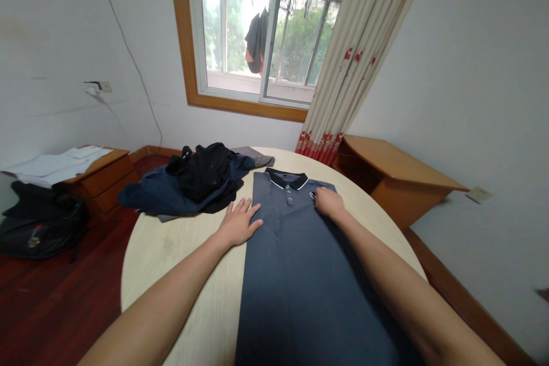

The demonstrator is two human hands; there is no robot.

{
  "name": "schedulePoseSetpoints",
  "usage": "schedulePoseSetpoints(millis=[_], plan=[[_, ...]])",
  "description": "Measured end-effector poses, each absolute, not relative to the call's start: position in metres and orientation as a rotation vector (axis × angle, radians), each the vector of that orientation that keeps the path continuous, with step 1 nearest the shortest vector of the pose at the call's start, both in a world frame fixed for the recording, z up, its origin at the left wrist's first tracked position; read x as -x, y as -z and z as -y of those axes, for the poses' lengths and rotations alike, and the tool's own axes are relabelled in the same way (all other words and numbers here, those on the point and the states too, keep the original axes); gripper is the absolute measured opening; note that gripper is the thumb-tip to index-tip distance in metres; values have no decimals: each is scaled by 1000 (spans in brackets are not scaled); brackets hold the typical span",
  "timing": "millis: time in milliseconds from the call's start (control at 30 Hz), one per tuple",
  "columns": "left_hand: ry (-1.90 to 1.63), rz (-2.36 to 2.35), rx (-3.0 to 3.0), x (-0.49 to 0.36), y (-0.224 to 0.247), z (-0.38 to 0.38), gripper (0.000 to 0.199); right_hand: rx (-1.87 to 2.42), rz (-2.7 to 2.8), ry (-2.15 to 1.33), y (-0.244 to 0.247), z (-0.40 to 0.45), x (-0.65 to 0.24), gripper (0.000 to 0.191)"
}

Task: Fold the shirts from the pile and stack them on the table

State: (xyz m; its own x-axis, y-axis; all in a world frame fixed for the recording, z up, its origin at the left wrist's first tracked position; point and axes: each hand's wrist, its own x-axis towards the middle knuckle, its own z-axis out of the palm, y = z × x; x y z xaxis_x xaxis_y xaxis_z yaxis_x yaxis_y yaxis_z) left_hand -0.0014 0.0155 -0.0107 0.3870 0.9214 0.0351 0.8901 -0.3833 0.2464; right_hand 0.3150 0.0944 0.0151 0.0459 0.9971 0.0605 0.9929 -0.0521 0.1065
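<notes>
From here I can see the gray polo shirt spread out on the round, pale worktop, its dark, white-edged collar pointing towards the window. The left hand lies palm down at the shirt's left edge, its fingers spread wide, partly on the cloth and partly on the worktop. The right hand is on the shirt's chest, to the right of the collar, its fingers drawn in narrow by a small black-and-white trim; whether they pinch the cloth, I can't tell. To the left of the shirt sits a rumpled heap of dark clothes, black over navy. To the right of the shirt, past the worktop's edge, stands a wooden desk.
</notes>
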Motion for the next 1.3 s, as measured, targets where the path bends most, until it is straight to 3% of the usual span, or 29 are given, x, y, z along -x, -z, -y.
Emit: schedulePoseSetpoints(millis=[133, 300, 400, 633, 1033, 1200, 1300], plan=[[-200, -1611, -2429, 1, 10, -14, 62, -2303, -2170, -33, -21, -97, -317, 24], [-139, -1622, -2372, -2, 3, -12, 65, -2346, -2255, 15, -26, -103, -326, 47], [-111, -1625, -2328, -3, -3, -10, 66, -2399, -2239, -69, -16, -110, -333, 51], [-159, -1595, -2333, -1, -3, -9, 66, -2342, -2204, 124, 17, -135, -351, 62], [-164, -1616, -2364, -1, 5, -12, 60, -2495, -2229, 217, 11, -156, -379, 58], [-153, -1630, -2376, -2, 6, -13, 60, -2878, -1851, 183, 0, -144, -393, 68], [-157, -1639, -2394, -2, 7, -13, 59, -2840, -1686, 353, -7, -140, -391, 59]])
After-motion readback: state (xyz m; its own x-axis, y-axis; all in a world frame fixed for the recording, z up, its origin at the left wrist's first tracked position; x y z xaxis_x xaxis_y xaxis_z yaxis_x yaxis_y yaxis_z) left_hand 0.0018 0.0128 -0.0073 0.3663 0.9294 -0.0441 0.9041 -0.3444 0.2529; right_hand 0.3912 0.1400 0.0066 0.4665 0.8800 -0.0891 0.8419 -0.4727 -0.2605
